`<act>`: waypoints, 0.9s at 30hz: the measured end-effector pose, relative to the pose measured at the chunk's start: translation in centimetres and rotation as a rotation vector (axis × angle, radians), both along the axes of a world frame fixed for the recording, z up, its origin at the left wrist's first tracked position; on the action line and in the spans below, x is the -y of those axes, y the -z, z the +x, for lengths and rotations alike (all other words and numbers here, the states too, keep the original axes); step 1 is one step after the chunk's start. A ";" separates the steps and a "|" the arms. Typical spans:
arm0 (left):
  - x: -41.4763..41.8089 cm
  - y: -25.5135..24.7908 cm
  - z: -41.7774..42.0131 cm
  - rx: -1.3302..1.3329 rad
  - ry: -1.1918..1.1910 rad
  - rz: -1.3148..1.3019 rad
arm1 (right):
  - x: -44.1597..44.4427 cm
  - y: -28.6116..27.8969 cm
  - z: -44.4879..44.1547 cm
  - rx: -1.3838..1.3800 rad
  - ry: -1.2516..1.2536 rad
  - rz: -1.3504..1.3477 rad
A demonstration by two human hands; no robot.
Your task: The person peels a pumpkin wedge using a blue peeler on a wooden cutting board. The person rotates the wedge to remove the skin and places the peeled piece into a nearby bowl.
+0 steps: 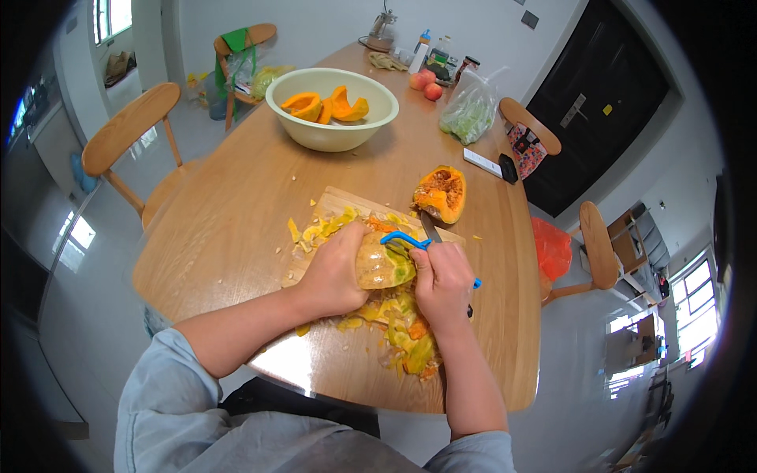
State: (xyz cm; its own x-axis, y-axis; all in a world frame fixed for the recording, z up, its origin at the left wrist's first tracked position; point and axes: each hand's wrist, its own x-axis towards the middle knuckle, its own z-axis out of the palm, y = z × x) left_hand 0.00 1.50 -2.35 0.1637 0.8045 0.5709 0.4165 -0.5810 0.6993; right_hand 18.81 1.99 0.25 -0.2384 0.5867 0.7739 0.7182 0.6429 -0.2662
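My left hand [336, 271] grips a pumpkin piece [375, 263] from the left, above a wooden cutting board [340, 201]. A blue peeler [404, 237] is held in my right hand [445, 278], its head against the piece, where green and yellow flesh shows beside tan rind. A knife [430, 227] lies on the board, its middle hidden behind my right hand. Yellow and green peelings [408, 343] and seeds cover parts of the board and the table before me. Beyond the board's right corner sits a cut pumpkin piece [442, 194] with seeds and stringy pulp inside.
A cream bowl [331, 139] holding orange pumpkin pieces [349, 108] stands on the wooden table [213, 236]. Farther right are red fruits [433, 91], a plastic bag of green produce [470, 115], a white box-like item [482, 162], bottles [439, 54] and a glass pot [381, 32]. Wooden chairs [130, 127] surround the table.
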 end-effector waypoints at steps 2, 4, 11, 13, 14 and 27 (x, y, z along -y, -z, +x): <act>0.0 -0.1 0.1 -0.005 -0.005 -0.014 | -0.1 0.0 0.1 0.004 0.014 0.009; 0.1 -0.2 0.2 -0.020 -0.017 -0.016 | -0.3 -0.1 0.1 0.004 0.025 0.013; 0.9 -1.6 -0.2 0.023 0.060 -0.037 | -2.4 0.6 3.7 -0.058 0.225 0.032; 0.3 -0.9 -0.2 0.038 0.040 -0.055 | -1.5 -0.1 2.6 -0.146 0.202 -0.026; 0.3 -0.7 -0.1 0.031 0.018 -0.061 | -0.9 0.0 1.7 -0.123 0.141 -0.032; -0.1 -0.5 -0.4 0.022 -0.110 -0.067 | 1.8 -0.7 -1.1 0.022 -0.058 0.026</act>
State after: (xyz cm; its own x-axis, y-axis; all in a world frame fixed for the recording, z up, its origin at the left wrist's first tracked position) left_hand -0.35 1.64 -1.86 0.0603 0.8533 0.5178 0.4592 -0.4843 0.7447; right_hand 17.67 0.22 0.98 -0.2884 0.5509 0.7831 0.6853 0.6900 -0.2330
